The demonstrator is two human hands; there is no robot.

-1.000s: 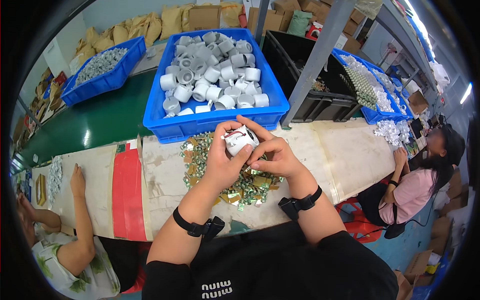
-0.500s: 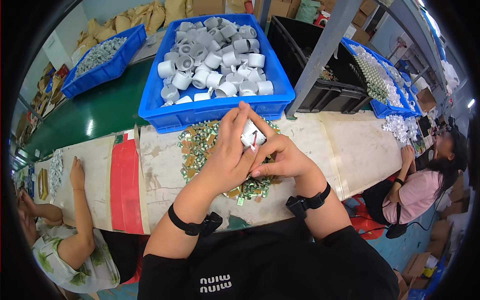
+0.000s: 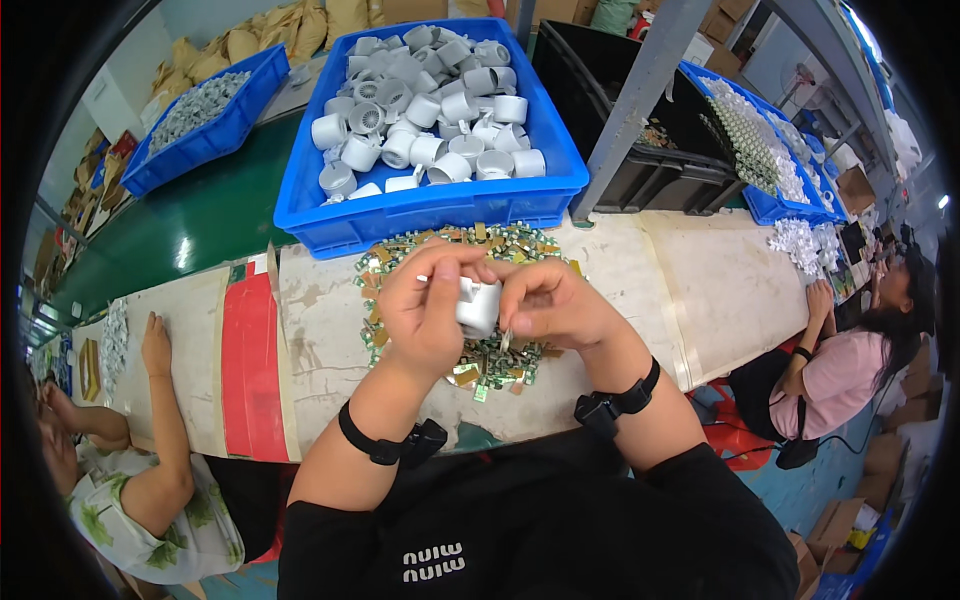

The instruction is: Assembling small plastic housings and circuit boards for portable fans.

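Observation:
A white cup-shaped plastic housing [image 3: 480, 310] is tilted in my left hand [image 3: 424, 308], whose fingers curl round its upper and left side. My right hand [image 3: 562, 308] is closed in a pinch at the housing's right side. From its fingertips a small, thin piece [image 3: 506, 341] points down; it looks like a little circuit board, though blur hides its detail. Beneath both hands spreads a heap of small green and tan circuit boards [image 3: 483, 382] on the worktable. Just beyond, a blue bin [image 3: 420, 216] holds many similar white housings [image 3: 460, 107].
A grey metal post [image 3: 628, 120] rises right of the blue bin, beside a black crate [image 3: 665, 180]. More blue bins [image 3: 205, 140] stand far left and far right. One co-worker [image 3: 150, 490] sits at left, another [image 3: 830, 375] at right. Red tape [image 3: 252, 370] crosses the table.
My hands have drawn a little apart and the housing has turned, its smooth round side now showing. The red wire seen on it earlier is out of sight. The small piece now shows below my right fingertips.

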